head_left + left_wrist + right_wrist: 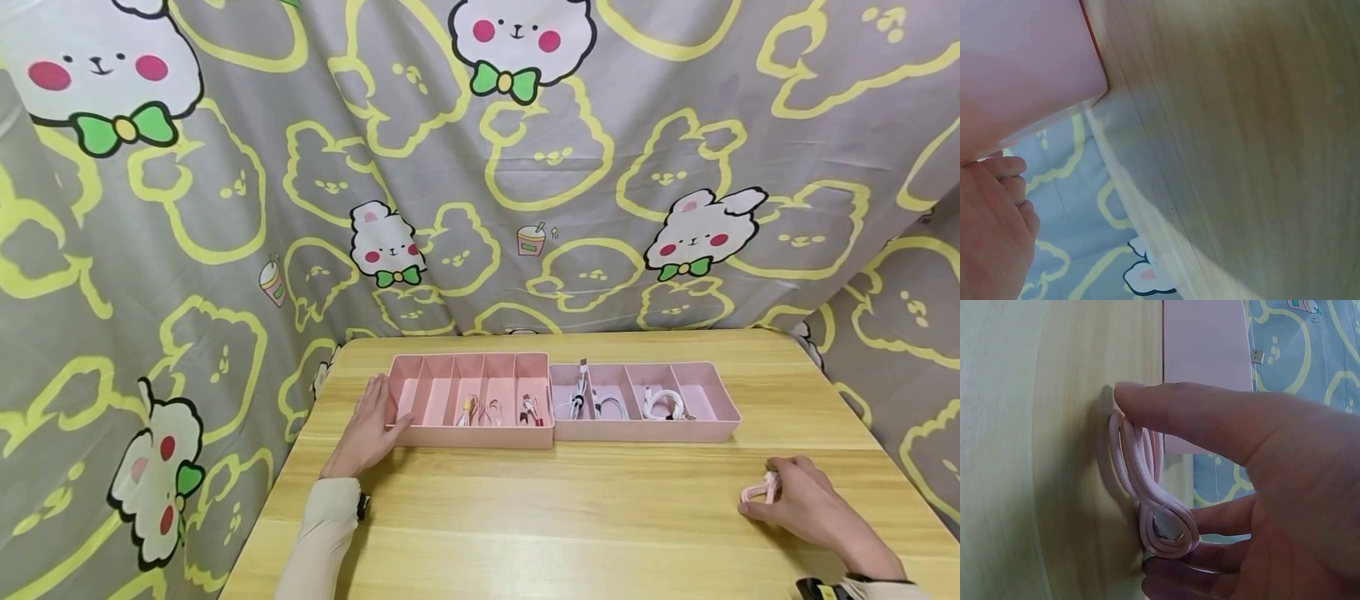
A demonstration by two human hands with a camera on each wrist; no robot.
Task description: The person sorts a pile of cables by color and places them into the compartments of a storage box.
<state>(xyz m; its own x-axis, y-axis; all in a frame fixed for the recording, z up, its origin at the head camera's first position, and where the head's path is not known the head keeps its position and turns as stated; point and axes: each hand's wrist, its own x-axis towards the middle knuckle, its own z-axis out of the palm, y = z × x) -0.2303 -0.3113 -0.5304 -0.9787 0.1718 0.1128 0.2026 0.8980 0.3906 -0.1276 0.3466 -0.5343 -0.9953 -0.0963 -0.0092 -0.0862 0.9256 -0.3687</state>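
Observation:
My left hand (367,425) rests at the left end of a pink divided box (472,437). Its fingers lie along the end wall and its thumb touches the front corner; the left wrist view shows the fingertips (1015,181) beside the box wall (1029,62). On the right, my right hand (806,502) holds a coiled pink braided cable (761,489) between thumb and fingers, just over the table. The right wrist view shows the looped cable (1147,469) with a pale connector tucked in its coil.
A lilac divided box (645,430) stands against the pink box's right end. Coiled cables, including a white one (666,405), lie in some compartments of both. The wooden table (570,517) meets a patterned curtain (465,167) at the back and sides.

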